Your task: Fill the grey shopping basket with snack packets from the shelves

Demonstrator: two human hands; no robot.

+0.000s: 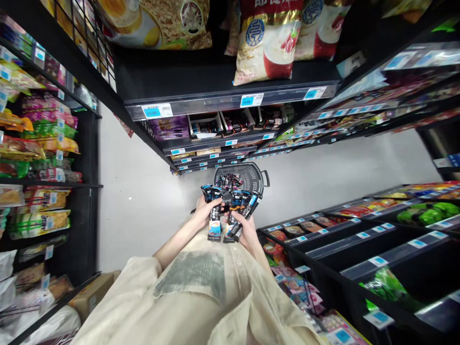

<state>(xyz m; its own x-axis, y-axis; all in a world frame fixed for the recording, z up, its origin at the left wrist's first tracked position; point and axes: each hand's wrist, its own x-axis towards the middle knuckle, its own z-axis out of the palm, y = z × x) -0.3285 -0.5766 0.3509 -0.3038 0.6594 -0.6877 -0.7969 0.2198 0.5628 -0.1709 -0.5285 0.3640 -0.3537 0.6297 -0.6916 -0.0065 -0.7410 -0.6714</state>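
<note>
My left hand (205,211) is closed around narrow black-and-blue coffee sachets (214,224), one hanging down in front and others poking up past the fingers. Several more dark sachets (230,225), some with orange marks, are gripped by my right hand (247,229) and fan out up and to the right. Both hands are close together in front of my body. Just beyond them on the floor is a dark grey plastic basket (253,175) with a pile of small dark packets (230,182) inside.
Ahead stands a black shelf (215,76) with large cereal bags (269,48); open boxes of dark sachets (204,125) sit on a lower level. Snack shelves (89,184) line the left, and a tiered rack (323,258) the right. Grey floor (143,211) runs between.
</note>
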